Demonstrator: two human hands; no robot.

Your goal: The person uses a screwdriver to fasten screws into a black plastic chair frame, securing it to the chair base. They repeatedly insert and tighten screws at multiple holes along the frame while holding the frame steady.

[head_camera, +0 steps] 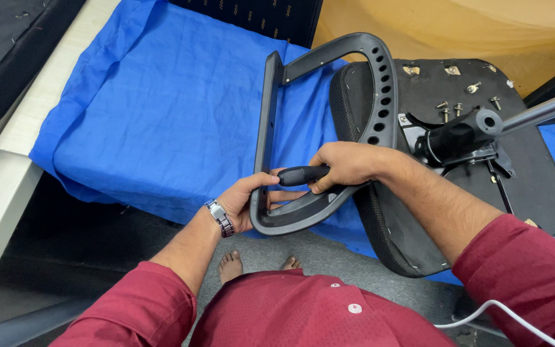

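A dark grey plastic chair armrest (271,115), a closed loop with a row of holes, stands on edge on the blue cloth (162,109). My left hand (246,204) grips its lower near corner; a metal watch is on that wrist. My right hand (345,166) is closed around the black handle of a tool (302,175) that points left toward the armrest's upright bar. The tool's tip is hidden behind my left hand. The armrest's holed side lies against the edge of an upturned black chair seat (534,173).
The seat's underside carries a black metal mechanism (460,138) with a grey metal rod (544,109), plus several loose screws (448,109). A pale table edge (8,173) lies at left. My bare feet (231,265) stand on grey floor. A white cable (483,311) runs at lower right.
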